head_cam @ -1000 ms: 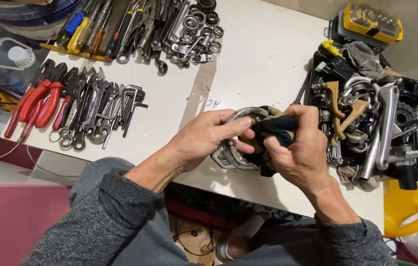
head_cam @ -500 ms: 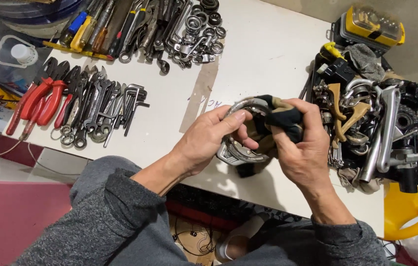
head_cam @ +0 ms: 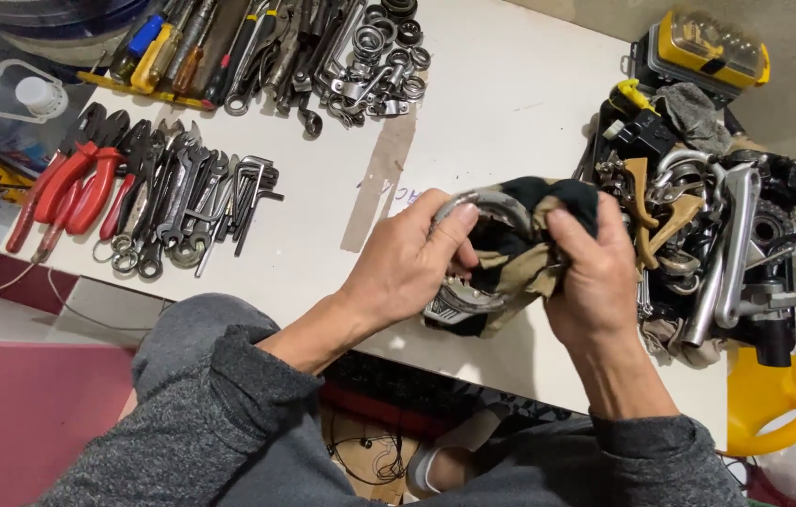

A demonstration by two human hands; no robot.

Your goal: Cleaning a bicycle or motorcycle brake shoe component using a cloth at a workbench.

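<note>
My left hand [head_cam: 412, 258] grips a shiny curved metal ring part [head_cam: 482, 202] just above the near edge of the white table [head_cam: 501, 103]. My right hand [head_cam: 590, 272] holds a black and tan rag [head_cam: 534, 235] bunched around the right side of that part. Both hands are close together, fingers closed around what they hold. The lower half of the metal part is hidden by the rag and my fingers.
Red-handled pliers [head_cam: 74, 178], wrenches and hex keys [head_cam: 196, 202] lie at the left. Screwdrivers and sockets [head_cam: 323, 42] lie at the back. A heap of metal bicycle parts [head_cam: 712, 235], a yellow case [head_cam: 708, 47] and a yellow jug [head_cam: 773, 404] are at the right.
Both hands have lifted the metal part and rag slightly up and away from the table edge. The rag has shifted over the part's right side.
</note>
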